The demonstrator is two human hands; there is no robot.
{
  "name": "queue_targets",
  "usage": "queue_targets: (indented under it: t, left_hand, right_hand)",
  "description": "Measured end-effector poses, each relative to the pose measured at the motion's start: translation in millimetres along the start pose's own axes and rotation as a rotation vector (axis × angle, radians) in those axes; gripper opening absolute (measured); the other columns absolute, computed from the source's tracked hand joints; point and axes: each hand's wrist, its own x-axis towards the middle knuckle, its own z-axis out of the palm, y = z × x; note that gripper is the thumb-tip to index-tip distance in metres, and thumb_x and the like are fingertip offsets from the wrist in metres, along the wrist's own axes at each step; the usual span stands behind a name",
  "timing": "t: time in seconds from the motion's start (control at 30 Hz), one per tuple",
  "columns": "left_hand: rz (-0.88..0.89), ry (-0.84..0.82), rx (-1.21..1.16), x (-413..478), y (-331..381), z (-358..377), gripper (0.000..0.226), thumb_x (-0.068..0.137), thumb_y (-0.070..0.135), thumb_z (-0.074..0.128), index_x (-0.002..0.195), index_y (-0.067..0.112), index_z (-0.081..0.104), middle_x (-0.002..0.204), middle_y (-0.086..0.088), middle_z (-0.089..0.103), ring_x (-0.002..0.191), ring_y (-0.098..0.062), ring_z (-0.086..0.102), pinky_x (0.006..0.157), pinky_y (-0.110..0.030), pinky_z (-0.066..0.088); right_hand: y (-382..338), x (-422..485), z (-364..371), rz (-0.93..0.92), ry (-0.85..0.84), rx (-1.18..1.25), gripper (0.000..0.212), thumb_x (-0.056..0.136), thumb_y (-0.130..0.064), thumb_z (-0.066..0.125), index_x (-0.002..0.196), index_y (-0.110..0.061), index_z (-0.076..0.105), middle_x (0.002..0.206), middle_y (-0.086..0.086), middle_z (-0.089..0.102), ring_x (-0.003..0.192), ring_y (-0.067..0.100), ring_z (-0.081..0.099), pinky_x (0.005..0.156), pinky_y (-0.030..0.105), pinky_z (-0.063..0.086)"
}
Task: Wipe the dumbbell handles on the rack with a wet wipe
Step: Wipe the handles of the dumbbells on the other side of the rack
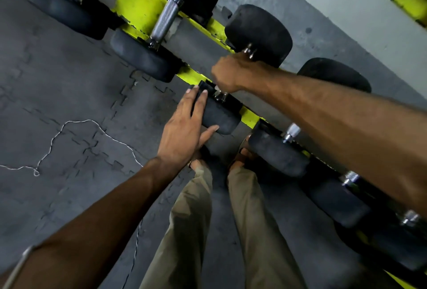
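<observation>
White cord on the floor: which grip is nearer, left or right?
Left. The left grip rests on the dumbbell head, toward the cord; the right grip wraps the handle beyond it, on the rack.

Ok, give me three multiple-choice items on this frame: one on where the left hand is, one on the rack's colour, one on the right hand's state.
1. Where does the left hand rest?
A on a bench
B on the dumbbell's near rubber head
C on a kettlebell

2. What colour is the rack?
A red
B blue
C yellow-green

3. What is the right hand doing?
A gripping the dumbbell's handle
B hanging open at the side
C holding a bottle

Answers:
1 B, its straight fingers lie on the black head.
2 C, the rails under the dumbbells are yellow-green.
3 A, its fingers curl round the handle between the two heads.
</observation>
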Motion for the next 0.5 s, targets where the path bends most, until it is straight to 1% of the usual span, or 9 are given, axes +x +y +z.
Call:
queue_targets:
  t: [0.03,0.1,0.13,0.2,0.27,0.33,0.4,0.43,0.5]
  left_hand:
    - [-0.007,-0.003,0.004,0.0,0.2,0.5,0.084,0.098,0.051,0.065,0.161,0.007,0.033,0.167,-0.016,0.031,0.156,-0.030,0.030,0.115,-0.039,0.043]
    - [-0.014,-0.001,0.005,-0.5,0.0,2.4,0.084,0.097,0.050,0.065,0.161,0.006,0.034,0.167,-0.016,0.030,0.155,-0.030,0.029,0.116,-0.039,0.041]
    - [-0.013,0.003,0.005,-0.5,-0.3,3.4,0.084,0.097,0.050,0.066,0.161,0.006,0.034,0.167,-0.016,0.031,0.155,-0.031,0.030,0.117,-0.039,0.041]
    - [-0.003,0.005,0.003,-0.5,-0.3,4.8,0.084,0.097,0.050,0.067,0.161,0.006,0.034,0.167,-0.017,0.031,0.155,-0.032,0.030,0.118,-0.040,0.039]
    - [0.007,-0.002,0.004,-0.2,-0.2,5.8,0.083,0.097,0.050,0.066,0.161,0.008,0.034,0.167,-0.018,0.030,0.155,-0.033,0.030,0.118,-0.042,0.040]
    - [0.021,-0.008,0.026,-0.2,-0.5,5.5,0.080,0.098,0.049,0.064,0.162,0.011,0.034,0.168,-0.019,0.028,0.155,-0.035,0.029,0.117,-0.043,0.041]
    - [0.062,-0.017,0.066,-1.1,-0.8,6.3,0.074,0.102,0.047,0.060,0.163,0.015,0.034,0.168,-0.021,0.026,0.156,-0.038,0.026,0.121,-0.047,0.039]
    - [0.087,-0.022,0.091,-2.5,-0.5,7.2,0.071,0.104,0.045,0.058,0.163,0.015,0.034,0.168,-0.023,0.025,0.156,-0.040,0.025,0.122,-0.051,0.038]
    - [0.119,-0.028,0.129,-3.6,1.0,8.7,0.066,0.106,0.043,0.056,0.163,0.017,0.034,0.168,-0.024,0.023,0.157,-0.043,0.023,0.123,-0.054,0.034]
  right_hand:
    - [1.8,0.1,-3.3,0.035,0.019,-0.049,0.029,0.095,-0.020,0.056,0.122,-0.012,0.066,0.124,0.012,0.067,0.118,0.033,0.063,0.090,0.041,0.051]
    - [-1.8,-5.2,4.4,0.104,0.092,0.009,0.029,0.095,-0.019,0.054,0.120,-0.012,0.067,0.120,0.013,0.069,0.115,0.034,0.064,0.088,0.039,0.051]
    - [-7.9,-11.7,12.2,0.093,0.118,0.060,0.028,0.096,-0.020,0.052,0.117,-0.011,0.067,0.117,0.015,0.069,0.111,0.036,0.066,0.084,0.039,0.052]
    - [-19.6,-24.4,24.7,-0.007,0.153,0.185,0.026,0.096,-0.021,0.049,0.112,-0.014,0.067,0.110,0.018,0.070,0.104,0.038,0.067,0.074,0.039,0.049]
    - [-5.5,-25.5,32.2,-0.021,0.228,0.187,0.024,0.098,-0.030,0.050,0.107,-0.017,0.068,0.104,0.016,0.071,0.099,0.038,0.068,0.069,0.037,0.044]
    - [18.0,-22.9,30.3,0.110,0.347,0.120,0.026,0.099,-0.036,0.054,0.105,-0.017,0.070,0.103,0.013,0.072,0.099,0.035,0.070,0.072,0.036,0.047]
    - [25.6,-25.8,32.7,0.214,0.424,0.097,0.025,0.099,-0.035,0.054,0.103,-0.017,0.070,0.103,0.011,0.072,0.096,0.036,0.070,0.073,0.039,0.052]
    - [16.4,-28.6,35.2,0.176,0.414,0.125,0.022,0.098,-0.032,0.053,0.102,-0.018,0.070,0.102,0.011,0.072,0.094,0.036,0.070,0.071,0.040,0.053]
    - [-8.2,-35.1,37.6,-0.034,0.302,0.209,0.019,0.090,-0.025,0.050,0.098,-0.020,0.066,0.097,0.011,0.071,0.090,0.037,0.069,0.066,0.040,0.051]
